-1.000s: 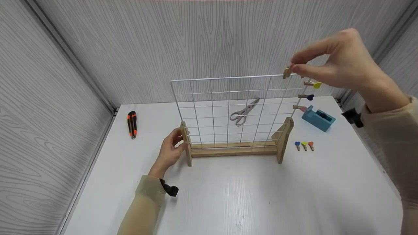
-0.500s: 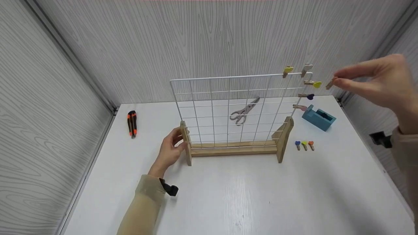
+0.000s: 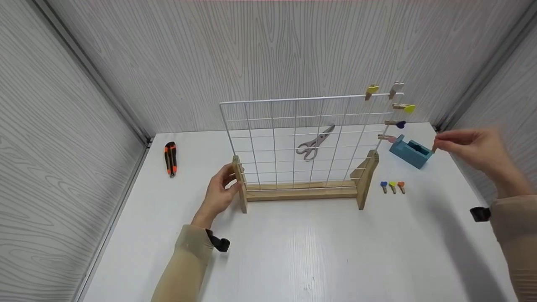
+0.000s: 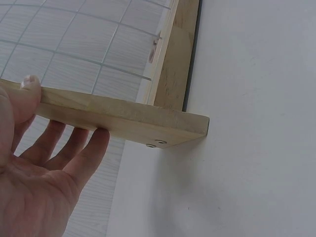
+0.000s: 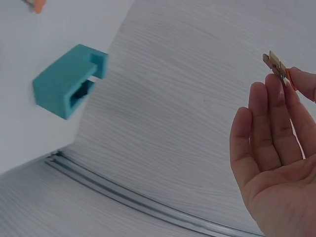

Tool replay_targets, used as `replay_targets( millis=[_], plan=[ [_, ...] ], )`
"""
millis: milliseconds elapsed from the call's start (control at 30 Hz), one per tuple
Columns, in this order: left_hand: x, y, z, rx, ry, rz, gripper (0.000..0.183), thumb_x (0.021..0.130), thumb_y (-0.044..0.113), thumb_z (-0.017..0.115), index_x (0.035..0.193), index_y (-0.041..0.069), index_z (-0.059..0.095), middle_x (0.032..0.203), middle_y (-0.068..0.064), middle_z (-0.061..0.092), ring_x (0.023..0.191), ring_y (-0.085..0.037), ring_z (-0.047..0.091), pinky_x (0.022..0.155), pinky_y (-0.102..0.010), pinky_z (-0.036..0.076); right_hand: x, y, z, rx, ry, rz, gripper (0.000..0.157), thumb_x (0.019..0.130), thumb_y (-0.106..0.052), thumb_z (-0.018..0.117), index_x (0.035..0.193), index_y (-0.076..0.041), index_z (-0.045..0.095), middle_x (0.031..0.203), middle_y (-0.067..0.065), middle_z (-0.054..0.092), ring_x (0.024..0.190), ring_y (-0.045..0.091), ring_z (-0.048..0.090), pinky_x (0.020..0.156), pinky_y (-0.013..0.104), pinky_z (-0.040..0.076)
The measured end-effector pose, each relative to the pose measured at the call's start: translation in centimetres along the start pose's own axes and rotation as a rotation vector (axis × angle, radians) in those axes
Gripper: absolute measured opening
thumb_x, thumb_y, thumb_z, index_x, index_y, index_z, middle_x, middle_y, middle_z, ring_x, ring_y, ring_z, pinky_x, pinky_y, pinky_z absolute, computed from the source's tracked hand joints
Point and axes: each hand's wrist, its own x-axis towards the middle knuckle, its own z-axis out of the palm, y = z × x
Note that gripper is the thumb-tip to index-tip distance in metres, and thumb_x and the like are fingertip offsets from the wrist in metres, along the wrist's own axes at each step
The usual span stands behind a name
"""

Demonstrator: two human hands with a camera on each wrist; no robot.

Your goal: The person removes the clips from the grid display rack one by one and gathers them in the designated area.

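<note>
My left hand (image 3: pixel 219 191) grips the left wooden upright (image 4: pixel 128 111) of a white wire grid stand (image 3: pixel 310 99), thumb on one face and fingers on the other. My right hand (image 3: pixel 478 149) is in the air right of the stand. Between thumb and fingertips it pinches a small wooden clothespin (image 5: pixel 274 64) with an orange end. Clipped at the grid's top right are a yellow heart clothespin (image 3: pixel 371 89) and a whitish one (image 3: pixel 396 88). Down the right edge are a yellow one (image 3: pixel 409 108), a dark blue one (image 3: pixel 400 124) and a pink one (image 3: pixel 391 139).
A teal tape dispenser (image 3: pixel 411 153) stands right of the grid. Before it lie a blue clothespin (image 3: pixel 384 185), a yellow-green one (image 3: pixel 392 185) and an orange one (image 3: pixel 401 185). Scissors (image 3: pixel 314 143) lie behind the grid, and a black-orange utility knife (image 3: pixel 170 159) lies far left.
My right hand has left the grid's top right corner, moving right and then down with the orange clothespin still pinched. My left hand keeps its grip on the stand.
</note>
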Motion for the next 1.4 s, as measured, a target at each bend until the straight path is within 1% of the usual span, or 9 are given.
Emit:
replay_targets(
  millis=[233, 367, 467, 567, 700, 867, 1000, 1233, 1400],
  plan=[
    [0.0, -0.1, 0.1, -0.005, 0.017, -0.007, 0.058, 0.106, -0.007, 0.068, 0.161, 0.001, 0.052, 0.16, -0.024, 0.06, 0.157, -0.046, 0.055, 0.13, -0.053, 0.054, -0.1, 5.8, 3.4, 0.014, -0.204, 0.088, 0.045, 0.112, -0.027, 0.072, 0.138, 0.009, 0.073, 0.096, -0.032, 0.076, 0.088, -0.011, 0.067, 0.076, 0.01, 0.058],
    [0.0, -0.1, 0.1, 0.003, 0.017, -0.019, 0.058, 0.106, -0.007, 0.067, 0.161, 0.004, 0.053, 0.162, -0.022, 0.06, 0.158, -0.044, 0.055, 0.129, -0.049, 0.055, -0.1, 8.6, 5.2, 0.009, -0.3, 0.159, 0.049, 0.114, -0.028, 0.068, 0.144, 0.01, 0.068, 0.104, -0.018, 0.083, 0.09, -0.007, 0.069, 0.08, 0.014, 0.063],
    [0.0, 0.0, 0.1, 0.015, 0.016, -0.026, 0.056, 0.107, -0.006, 0.067, 0.16, 0.005, 0.054, 0.162, -0.021, 0.059, 0.158, -0.044, 0.054, 0.129, -0.05, 0.055, 0.1, 10.1, 6.3, -0.003, -0.358, 0.217, 0.052, 0.114, -0.031, 0.067, 0.146, 0.009, 0.067, 0.11, -0.007, 0.084, 0.093, 0.001, 0.071, 0.081, 0.016, 0.064],
    [0.0, 0.0, 0.1, 0.013, 0.016, -0.025, 0.056, 0.107, -0.006, 0.067, 0.16, 0.005, 0.054, 0.162, -0.021, 0.059, 0.158, -0.044, 0.054, 0.13, -0.052, 0.054, 0.7, 11.1, 7.2, -0.03, -0.396, 0.271, 0.051, 0.112, -0.032, 0.069, 0.145, 0.007, 0.069, 0.112, -0.003, 0.083, 0.097, 0.012, 0.07, 0.08, 0.017, 0.064],
    [0.0, -0.1, 0.1, 0.008, 0.016, -0.018, 0.056, 0.107, -0.006, 0.066, 0.16, 0.005, 0.055, 0.162, -0.021, 0.06, 0.158, -0.044, 0.055, 0.131, -0.053, 0.053, 1.5, 11.9, 8.1, -0.052, -0.426, 0.332, 0.049, 0.109, -0.033, 0.072, 0.142, 0.004, 0.072, 0.108, -0.005, 0.081, 0.099, 0.02, 0.069, 0.08, 0.019, 0.063],
    [0.0, 0.0, 0.1, 0.005, 0.012, -0.011, 0.057, 0.106, -0.006, 0.066, 0.161, 0.002, 0.053, 0.161, -0.023, 0.06, 0.158, -0.046, 0.054, 0.132, -0.056, 0.052, 1.7, 12.0, 8.9, -0.057, -0.443, 0.363, 0.047, 0.11, -0.031, 0.071, 0.14, 0.005, 0.073, 0.1, -0.005, 0.081, 0.093, 0.02, 0.068, 0.077, 0.021, 0.063],
    [0.1, 0.1, 0.1, -0.001, 0.008, -0.004, 0.059, 0.105, -0.007, 0.067, 0.161, 0.0, 0.051, 0.16, -0.025, 0.06, 0.156, -0.047, 0.055, 0.131, -0.059, 0.052, 1.7, 11.7, 9.2, -0.087, -0.439, 0.349, 0.045, 0.11, -0.028, 0.072, 0.138, 0.007, 0.074, 0.1, 0.0, 0.08, 0.09, 0.019, 0.066, 0.073, 0.023, 0.062],
    [0.1, 0.1, 0.1, 0.019, 0.02, -0.01, 0.059, 0.105, -0.007, 0.068, 0.162, 0.0, 0.051, 0.159, -0.024, 0.06, 0.156, -0.046, 0.056, 0.131, -0.06, 0.051, 1.7, 11.6, 9.3, -0.108, -0.432, 0.322, 0.046, 0.11, -0.028, 0.069, 0.141, 0.007, 0.071, 0.111, 0.012, 0.079, 0.095, 0.024, 0.066, 0.076, 0.023, 0.063],
    [0.1, 0.0, 0.1, 0.038, 0.015, -0.009, 0.058, 0.106, -0.005, 0.068, 0.162, 0.001, 0.052, 0.161, -0.024, 0.06, 0.157, -0.046, 0.055, 0.132, -0.058, 0.051, 1.3, 11.1, 8.4, -0.202, -0.385, 0.256, 0.051, 0.108, -0.028, 0.067, 0.144, 0.008, 0.067, 0.124, 0.03, 0.072, 0.102, 0.032, 0.065, 0.074, 0.024, 0.058]
  ],
)
